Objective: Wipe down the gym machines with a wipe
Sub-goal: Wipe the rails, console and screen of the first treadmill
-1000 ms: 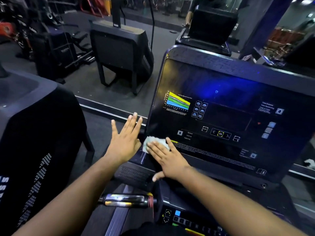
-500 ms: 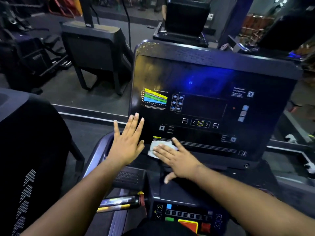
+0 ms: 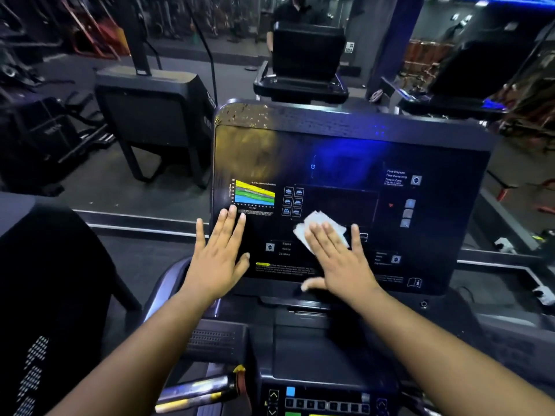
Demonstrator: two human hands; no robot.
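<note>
Right hand [image 3: 339,259] flat, fingers straight, pressing a crumpled white wipe [image 3: 318,228] on a glossy black console screen [image 3: 345,163], left hand [image 3: 219,253] spread flat at its edge, holding nothing

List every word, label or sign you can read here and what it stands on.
"Speed" on the console panel, lower left of centre.
"Time Elapsed" on the panel's upper right, faint.
Book-and-"i" info sign at the panel's lower right corner.
Chart caption, yellow-tagged warning lines and other panel labels: too small or blurred to read.
Lettering on the dark machine at left: unreadable.
</note>
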